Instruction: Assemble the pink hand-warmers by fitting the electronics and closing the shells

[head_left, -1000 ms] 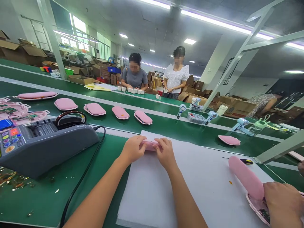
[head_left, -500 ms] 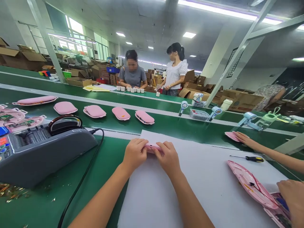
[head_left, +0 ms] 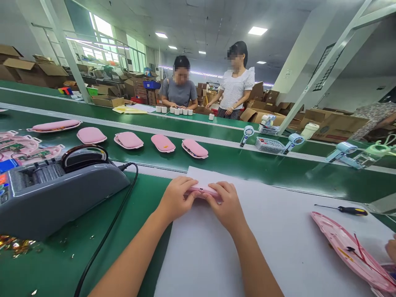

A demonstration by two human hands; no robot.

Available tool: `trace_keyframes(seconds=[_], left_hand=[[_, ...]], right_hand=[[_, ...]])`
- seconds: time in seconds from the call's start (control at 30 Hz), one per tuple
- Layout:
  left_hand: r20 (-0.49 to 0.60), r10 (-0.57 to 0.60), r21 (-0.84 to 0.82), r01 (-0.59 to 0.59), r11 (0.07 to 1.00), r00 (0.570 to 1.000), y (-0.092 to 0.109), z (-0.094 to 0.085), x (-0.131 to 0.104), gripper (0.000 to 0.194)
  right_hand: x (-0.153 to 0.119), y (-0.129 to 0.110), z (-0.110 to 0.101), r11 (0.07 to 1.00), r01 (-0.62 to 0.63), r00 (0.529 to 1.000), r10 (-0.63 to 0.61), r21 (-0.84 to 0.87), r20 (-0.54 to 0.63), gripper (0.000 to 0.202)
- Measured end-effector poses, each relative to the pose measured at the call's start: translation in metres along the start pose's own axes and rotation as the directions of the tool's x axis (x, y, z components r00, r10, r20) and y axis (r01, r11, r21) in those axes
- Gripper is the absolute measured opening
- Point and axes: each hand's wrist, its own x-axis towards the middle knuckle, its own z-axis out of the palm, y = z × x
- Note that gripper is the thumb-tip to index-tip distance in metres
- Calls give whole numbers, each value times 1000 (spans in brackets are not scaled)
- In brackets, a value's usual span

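A pink oval plastic case (head_left: pixel 201 191) is between my two hands, held edge-on above a white sheet (head_left: pixel 213 251). A small dark slot shows in the middle of its edge. My left hand (head_left: pixel 177 198) grips its left end, thumb below and fingers on top. At the right end my right hand (head_left: pixel 225 204) pinches it in the same way. The fingers hide both ends of the case. Farther off, several similar pink cases, such as this one (head_left: pixel 194 148), lie in a row on the green belt.
To the left stands a grey tape dispenser (head_left: pixel 71 194) with a black cable (head_left: pixel 111 231). A screwdriver (head_left: pixel 349 210) and an opened pink shell (head_left: pixel 349 247) with wires lie at right, beside a co-worker's hand (head_left: pixel 391 247). Light blue handheld fans (head_left: pixel 293 141) stand beyond. Two people are across the belt.
My view has turned a little to the right-hand case area's left, with the fans and screwdriver shifting right. The co-worker's hand has left the pink case at right. My grip stays the same.
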Motion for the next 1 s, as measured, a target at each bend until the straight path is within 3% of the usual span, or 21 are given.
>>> trace_keyframes(seconds=[0.17,0.37,0.5,0.67,0.87,1.0], left_hand=[[48,-119,-21,120,993,992,-2,-11,3,26],[121,-316,-44,323,945,941,-8,-14,5,27],[117,-301,-65,310,949,946,-11,-9,5,27],[109,-292,-72,300,951,950,-13,-6,7,30],[81,-276,-29,280,960,958,-11,-3,7,30],[83,-280,-10,282,959,956,-10,-2,8,27]], right_hand=[[-2,4,-9,996,-81,996,79,46,46,24],[-5,-1,-3,983,-171,985,171,73,11,21],[-7,-5,8,968,-247,968,248,39,-26,26],[-4,-4,16,975,-219,972,215,-38,-91,27],[0,-2,14,977,-192,981,188,-93,-46,23],[0,-5,12,966,-238,971,238,-105,-15,22]])
